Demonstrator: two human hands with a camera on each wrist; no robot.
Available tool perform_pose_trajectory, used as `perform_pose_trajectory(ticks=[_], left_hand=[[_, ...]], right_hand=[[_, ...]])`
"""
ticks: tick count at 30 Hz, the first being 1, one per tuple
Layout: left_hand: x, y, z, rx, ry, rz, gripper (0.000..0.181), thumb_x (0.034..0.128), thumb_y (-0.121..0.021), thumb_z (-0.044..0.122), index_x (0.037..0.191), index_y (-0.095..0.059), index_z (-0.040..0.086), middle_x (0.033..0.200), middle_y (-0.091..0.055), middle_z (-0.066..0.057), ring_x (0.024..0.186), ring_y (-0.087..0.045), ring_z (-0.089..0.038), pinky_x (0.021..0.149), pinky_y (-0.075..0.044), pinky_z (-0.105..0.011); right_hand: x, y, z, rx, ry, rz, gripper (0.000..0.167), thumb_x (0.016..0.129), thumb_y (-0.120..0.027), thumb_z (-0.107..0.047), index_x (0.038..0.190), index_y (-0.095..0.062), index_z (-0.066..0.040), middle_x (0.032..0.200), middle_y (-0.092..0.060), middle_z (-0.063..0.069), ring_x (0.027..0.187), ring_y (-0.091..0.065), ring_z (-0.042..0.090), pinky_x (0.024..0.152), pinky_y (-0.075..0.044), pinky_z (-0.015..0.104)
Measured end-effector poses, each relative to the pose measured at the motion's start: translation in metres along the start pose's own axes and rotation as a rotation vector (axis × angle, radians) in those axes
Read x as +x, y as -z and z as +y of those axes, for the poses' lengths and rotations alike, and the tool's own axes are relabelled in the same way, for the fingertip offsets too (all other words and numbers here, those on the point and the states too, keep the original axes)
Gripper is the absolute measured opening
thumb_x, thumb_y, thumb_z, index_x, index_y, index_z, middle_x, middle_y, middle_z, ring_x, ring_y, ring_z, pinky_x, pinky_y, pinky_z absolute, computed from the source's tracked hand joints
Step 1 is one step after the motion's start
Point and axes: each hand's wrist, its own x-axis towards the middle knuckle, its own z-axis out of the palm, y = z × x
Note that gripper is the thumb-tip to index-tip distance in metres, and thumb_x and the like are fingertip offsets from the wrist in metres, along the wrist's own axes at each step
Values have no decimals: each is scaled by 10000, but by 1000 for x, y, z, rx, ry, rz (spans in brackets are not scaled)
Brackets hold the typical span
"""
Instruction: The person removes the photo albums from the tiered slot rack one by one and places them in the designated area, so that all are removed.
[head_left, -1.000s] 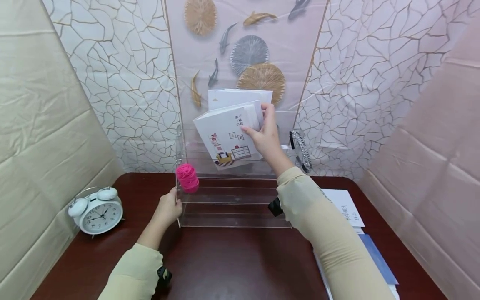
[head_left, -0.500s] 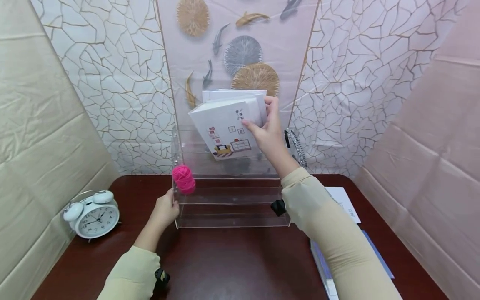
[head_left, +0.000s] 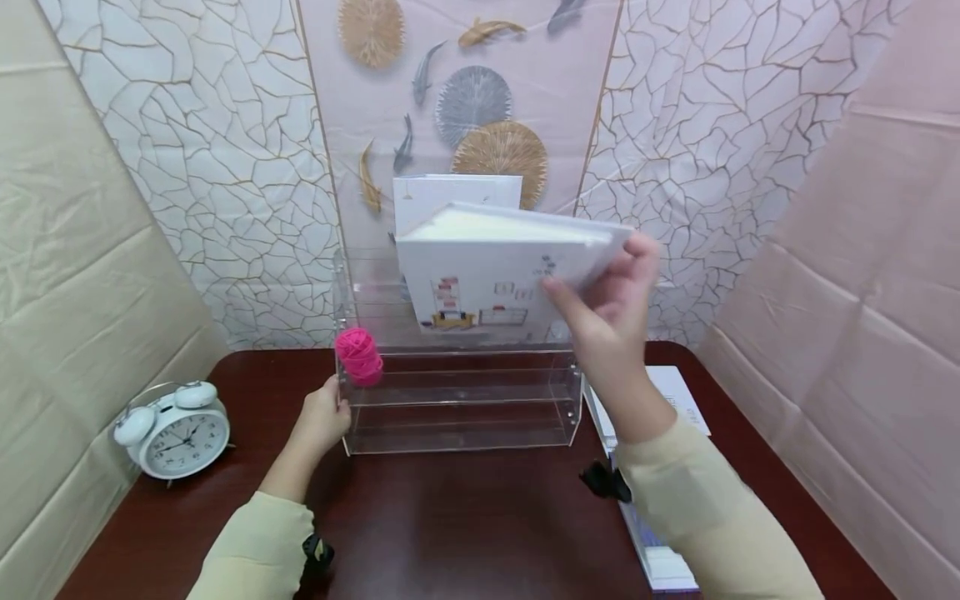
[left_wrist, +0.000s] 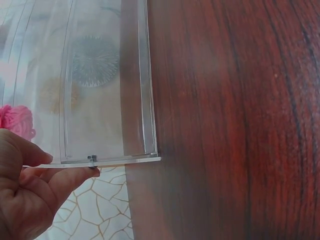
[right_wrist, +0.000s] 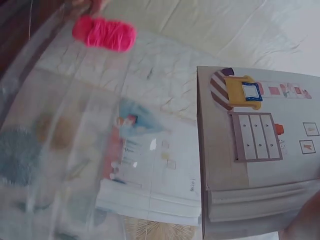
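Note:
A clear acrylic rack [head_left: 457, 437] stands on the dark red table. My left hand [head_left: 318, 421] pinches the rack's left side panel, thumb on one face and fingers on the other, as the left wrist view [left_wrist: 30, 185] shows. Over the rack my right hand [head_left: 618, 325] grips a white book [head_left: 480, 287] by its right edge; furniture is drawn on its cover, large in the right wrist view [right_wrist: 260, 145]. Behind it a second white book [head_left: 457, 193] stands at the rack's back tier. Pink yarn [head_left: 359, 357] sits at the rack's left end.
A white twin-bell alarm clock [head_left: 176, 433] stands at the left of the table. White books [head_left: 678, 396] lie at the right, partly under my right forearm. A patterned cloth [head_left: 240, 167] hangs behind the rack.
My right hand has moved right and lower with the book, which has turned so its top page edges show and stands apart from the book behind. My left hand keeps its hold on the rack.

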Motion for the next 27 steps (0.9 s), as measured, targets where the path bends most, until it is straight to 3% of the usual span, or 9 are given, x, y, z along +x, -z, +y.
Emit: perform_pose_trajectory(ticks=[3, 7, 13, 17, 21, 27], left_hand=[[2, 4, 1, -4, 10, -3, 350, 815, -496, -47, 1157, -479, -121, 683, -542, -156, 682, -544, -329, 633, -475, -486], [3, 7, 1, 9, 7, 4, 356, 815, -495, -44, 1161, -474, -129, 692, -550, -177, 693, -549, -347, 649, -472, -500], [0, 3, -1, -7, 22, -13, 371, 832, -495, -46, 1186, -456, -148, 843, -606, -284, 769, -594, -385, 684, -485, -512], [-2, -1, -2, -1, 19, -9, 357, 830, -500, -47, 1171, -465, -146, 771, -594, -230, 713, -573, -344, 651, -485, -491], [0, -1, -2, 5, 5, 2, 335, 821, -506, -43, 1142, -476, -136, 681, -547, -162, 664, -538, -323, 625, -473, -482], [0, -3, -2, 6, -5, 5, 360, 815, -504, -43, 1156, -464, -149, 703, -566, -199, 686, -556, -342, 642, -474, -500]], right_hand=[[-24, 6, -14, 61, 19, 13, 553, 744, -672, 129, 1129, -291, 20, 1000, -573, 192, 884, -566, 322, 769, -489, 387], [-62, 16, -25, 66, -81, 7, 572, 753, -629, 186, 1168, -267, 33, 1004, -572, 190, 871, -587, 293, 745, -500, 353], [-123, 37, -34, -156, -458, -8, 572, 780, -571, 203, 1221, -291, -31, 1018, -560, 149, 869, -599, 237, 694, -533, 366], [-158, 50, -33, -254, -720, 16, 562, 804, -594, 136, 1240, -275, -17, 1056, -547, 173, 882, -599, 233, 674, -529, 390], [-179, 61, -28, -300, -902, 80, 580, 812, -584, 125, 1262, -246, -14, 1098, -518, 224, 887, -609, 217, 692, -520, 362], [-198, 77, -17, -363, -1120, 192, 560, 845, -560, 91, 1281, -224, -13, 1092, -544, 226, 806, -619, 210, 667, -521, 349]])
